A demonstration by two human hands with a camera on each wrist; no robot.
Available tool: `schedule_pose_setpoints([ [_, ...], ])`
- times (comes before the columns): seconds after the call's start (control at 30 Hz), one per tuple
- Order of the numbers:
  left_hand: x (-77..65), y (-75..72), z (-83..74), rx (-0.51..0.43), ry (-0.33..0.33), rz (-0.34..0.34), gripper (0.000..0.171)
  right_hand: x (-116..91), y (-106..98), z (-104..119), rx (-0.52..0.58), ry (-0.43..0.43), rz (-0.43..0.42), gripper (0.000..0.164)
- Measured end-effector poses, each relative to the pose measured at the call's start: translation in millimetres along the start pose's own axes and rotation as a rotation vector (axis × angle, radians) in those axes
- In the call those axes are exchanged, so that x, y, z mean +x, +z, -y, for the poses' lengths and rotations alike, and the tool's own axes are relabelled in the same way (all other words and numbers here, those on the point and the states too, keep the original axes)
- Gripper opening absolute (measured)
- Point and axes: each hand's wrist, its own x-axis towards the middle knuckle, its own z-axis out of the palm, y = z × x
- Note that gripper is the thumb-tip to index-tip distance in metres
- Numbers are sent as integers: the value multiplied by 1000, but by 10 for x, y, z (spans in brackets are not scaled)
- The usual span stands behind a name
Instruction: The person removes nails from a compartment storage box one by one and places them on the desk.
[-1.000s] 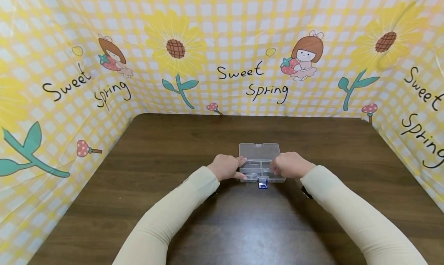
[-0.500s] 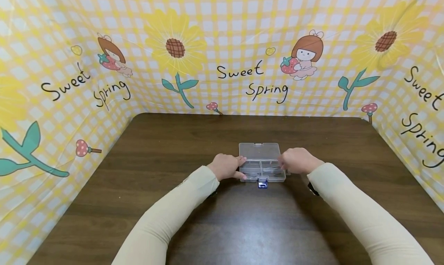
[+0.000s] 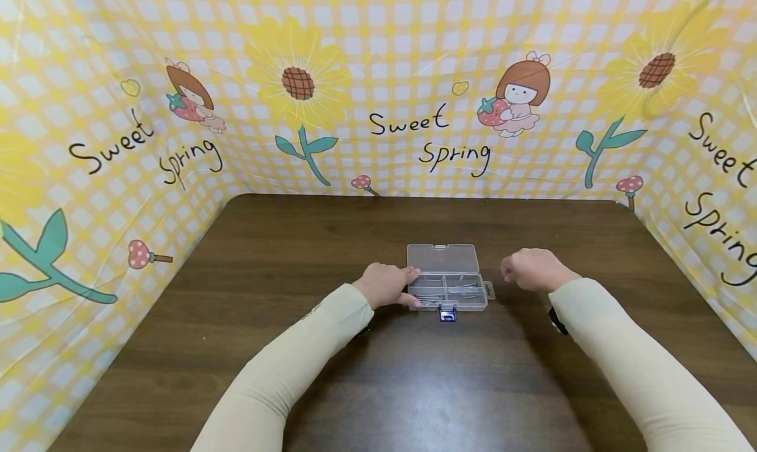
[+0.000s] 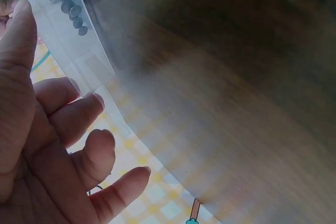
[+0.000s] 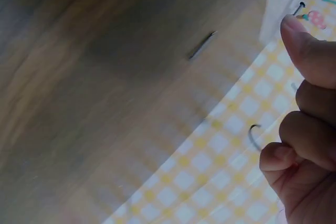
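Note:
A clear plastic compartment box stands on the table with its lid folded back. Thin metal nails lie in its compartments, and a blue latch hangs at the front. My left hand holds the box's left end, thumb at the near side and index finger at the far side. Off to the right of the box, my right hand is in the air with its fingers curled. In the right wrist view it pinches a nail at the thumb tip, the dark head showing.
The brown wooden table carries the box near its middle. A yellow checked cloth with printed flowers rises behind the table and along both sides. A short dark streak shows on the tabletop in the right wrist view.
My right hand has lifted out of the box's right compartments and moved right, clear of it. The box's right end and its hanging tab are now exposed. My left hand has stayed put.

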Motion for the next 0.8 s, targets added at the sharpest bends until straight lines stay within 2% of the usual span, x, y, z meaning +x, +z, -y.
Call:
schedule_pose_setpoints([
  [0.33, 5, -5, 6, -1, -4, 8, 75, -66, -2, -143, 9, 62, 25, 10],
  [0.53, -1, -7, 10, 0, 1, 2, 75, -55, 58, -170, -31, 61, -14, 8],
  [0.8, -6, 11, 11, -10, -1, -3, 75, -11, 184, -205, -58, 46, -66, 15],
])
